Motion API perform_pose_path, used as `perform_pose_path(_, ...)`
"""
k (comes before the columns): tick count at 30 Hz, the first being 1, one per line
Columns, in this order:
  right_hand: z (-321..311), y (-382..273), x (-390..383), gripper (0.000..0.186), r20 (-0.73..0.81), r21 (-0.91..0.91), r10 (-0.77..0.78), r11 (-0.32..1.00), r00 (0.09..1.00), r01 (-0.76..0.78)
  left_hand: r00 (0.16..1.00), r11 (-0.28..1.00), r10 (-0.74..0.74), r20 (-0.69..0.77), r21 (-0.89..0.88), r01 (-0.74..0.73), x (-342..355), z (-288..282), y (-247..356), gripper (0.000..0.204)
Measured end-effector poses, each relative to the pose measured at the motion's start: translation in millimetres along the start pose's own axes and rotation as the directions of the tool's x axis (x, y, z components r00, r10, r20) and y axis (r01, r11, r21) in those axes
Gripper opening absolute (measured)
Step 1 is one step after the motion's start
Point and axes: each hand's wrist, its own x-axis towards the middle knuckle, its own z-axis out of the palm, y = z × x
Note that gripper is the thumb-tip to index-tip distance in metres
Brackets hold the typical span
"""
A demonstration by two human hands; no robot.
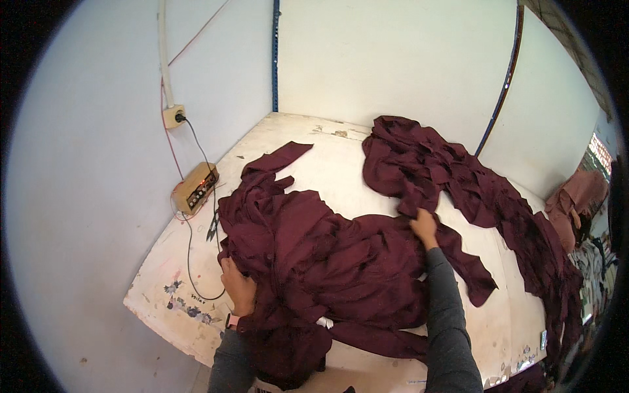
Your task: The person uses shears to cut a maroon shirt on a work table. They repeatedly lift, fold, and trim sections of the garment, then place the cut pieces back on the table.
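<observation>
A wide, crumpled maroon garment (pixel 327 255) lies across the white table in front of me, with one sleeve-like strip stretched toward the far left. At its left edge, my left hand (pixel 238 288) is closed on the cloth, its fingertips partly hidden by the folds. My right hand (pixel 424 226) grips the garment's far right edge, fingers bent into the fabric. Just beyond that hand, a long heap of more maroon cloth (pixel 452 164) curves from the back of the table down its right side.
The worn white table (pixel 177 262) stands against walls. Left of the garment lie black thread snips (pixel 212 226) and a small wooden box (pixel 196 188) with knobs and a red light, its cable running to a wall socket (pixel 174 116). Pinkish cloth (pixel 576 200) is beyond the right edge.
</observation>
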Motion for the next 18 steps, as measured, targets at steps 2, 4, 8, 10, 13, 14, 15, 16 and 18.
perform_pose_path(2,5,-74,-13,0.055,0.165,0.283,-0.166,0.952,0.972,0.114,1.0,0.998,0.005,-0.022,0.056,-0.004,-1,-3,-11,0.06)
perform_pose_path(4,-8,-134,-49,0.042,0.234,0.633,-0.446,0.744,0.864,0.213,0.995,0.995,0.068,-0.072,0.075,-0.063,-5,-1,-22,0.061)
perform_pose_path(8,-128,-221,-136,0.038,0.377,0.906,-0.84,0.422,0.39,0.034,1.0,0.995,0.029,-0.01,0.096,-0.028,0,-1,-38,0.06)
perform_pose_path(10,-183,-223,-125,0.042,0.483,0.875,-0.856,0.482,0.183,-0.057,0.999,0.999,0.025,0.036,0.041,-0.027,0,1,-33,0.06)
perform_pose_path(13,-156,-191,-75,0.061,0.401,0.884,-0.672,0.462,0.622,-0.071,0.998,0.998,0.062,-0.002,0.018,-0.062,1,-13,-34,0.06)
perform_pose_path(14,-129,-167,-55,0.066,0.176,0.866,-0.468,0.492,0.866,0.089,0.999,0.999,0.045,0.004,0.004,-0.046,1,-10,-29,0.06)
perform_pose_path(15,-106,-138,-38,0.078,-0.097,0.623,-0.325,0.717,0.941,0.312,1.0,1.0,0.03,0.003,-0.003,-0.03,3,-12,-27,0.06)
perform_pose_path(16,-89,-112,-28,0.091,-0.076,0.47,-0.192,0.858,0.978,0.205,1.0,0.999,0.027,0.003,0.03,-0.027,3,-13,-30,0.06)
perform_pose_path(18,-34,-12,-19,0.102,-0.024,0.216,-0.083,0.973,0.996,0.086,0.999,0.999,0.038,0.015,0.039,-0.038,5,6,-22,0.059)
